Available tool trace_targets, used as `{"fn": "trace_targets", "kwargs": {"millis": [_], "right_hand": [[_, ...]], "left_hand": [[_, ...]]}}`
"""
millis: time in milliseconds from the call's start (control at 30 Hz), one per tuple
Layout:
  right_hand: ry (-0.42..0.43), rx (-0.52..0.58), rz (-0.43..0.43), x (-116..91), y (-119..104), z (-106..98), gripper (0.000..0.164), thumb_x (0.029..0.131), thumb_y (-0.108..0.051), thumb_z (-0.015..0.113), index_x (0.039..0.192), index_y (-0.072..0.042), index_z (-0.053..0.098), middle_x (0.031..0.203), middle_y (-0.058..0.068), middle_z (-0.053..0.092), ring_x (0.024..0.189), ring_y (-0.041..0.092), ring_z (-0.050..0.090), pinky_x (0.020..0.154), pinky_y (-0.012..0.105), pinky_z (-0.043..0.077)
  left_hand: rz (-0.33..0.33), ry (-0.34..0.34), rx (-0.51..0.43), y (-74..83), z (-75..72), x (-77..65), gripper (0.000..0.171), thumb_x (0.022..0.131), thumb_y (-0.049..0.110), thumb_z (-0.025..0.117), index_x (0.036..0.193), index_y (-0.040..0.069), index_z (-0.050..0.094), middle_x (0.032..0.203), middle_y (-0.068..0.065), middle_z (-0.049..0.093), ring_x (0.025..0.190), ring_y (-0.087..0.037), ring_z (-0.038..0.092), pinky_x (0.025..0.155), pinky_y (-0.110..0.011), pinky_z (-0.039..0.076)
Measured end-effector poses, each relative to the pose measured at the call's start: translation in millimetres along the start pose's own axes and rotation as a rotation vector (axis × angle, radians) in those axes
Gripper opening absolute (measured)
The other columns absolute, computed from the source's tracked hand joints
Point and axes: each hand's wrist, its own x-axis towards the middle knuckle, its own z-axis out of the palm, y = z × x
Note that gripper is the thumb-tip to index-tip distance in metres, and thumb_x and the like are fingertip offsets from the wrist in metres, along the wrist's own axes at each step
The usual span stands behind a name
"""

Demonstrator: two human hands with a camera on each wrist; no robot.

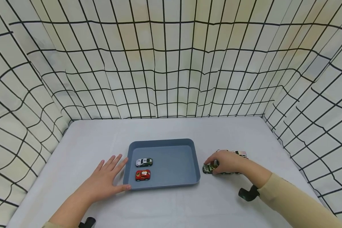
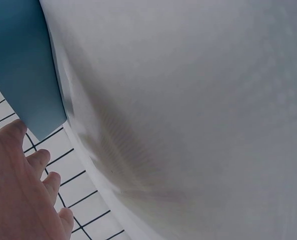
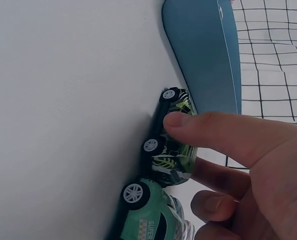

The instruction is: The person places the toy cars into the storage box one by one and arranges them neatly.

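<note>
My right hand [image 1: 231, 162] pinches a dark green patterned toy car [image 3: 171, 162] between thumb and fingers, on the table to the right of the blue-grey tray [image 1: 174, 164]. Right behind that car, in the right wrist view, stands a lighter green toy car [image 3: 141, 217] with "SUPER" on its side. My left hand [image 1: 106, 179] lies with fingers spread at the tray's left side, its thumb at the near left corner. Inside the tray, toward the left, are a white toy car [image 1: 144, 162] and, nearer me, a red toy car [image 1: 142, 175].
Another toy car, white [image 1: 241, 154], shows partly beyond my right hand. A white cloth covers the table [image 1: 171, 205]. Black netting [image 1: 165, 71] over pale sheets encloses the back and both sides.
</note>
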Motion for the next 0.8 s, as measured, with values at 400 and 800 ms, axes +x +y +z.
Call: {"fn": "trace_targets", "kwargs": {"millis": [400,800], "right_hand": [[0.012,0.064,-0.043,2,1,-20,0.038,0.082,-0.02,0.081,0.119,-0.024,0.074,0.102,-0.01,0.066,0.092,0.013,0.059,0.08,0.034,0.052],[0.054,0.094,-0.049,4,-2,-42,0.039,0.086,-0.021,0.077,0.124,-0.023,0.071,0.115,-0.004,0.067,0.089,0.012,0.058,0.076,0.032,0.051]], "left_hand": [[0.001,0.007,0.0,-0.2,0.0,-0.6,0.105,0.076,0.079,0.061,0.155,0.016,0.035,0.16,-0.018,0.028,0.146,-0.043,0.021,0.116,-0.066,0.013],[0.003,0.006,-0.017,-1.2,0.7,-0.1,0.104,0.076,0.078,0.062,0.155,0.016,0.035,0.16,-0.018,0.027,0.146,-0.043,0.02,0.116,-0.065,0.011]]}}
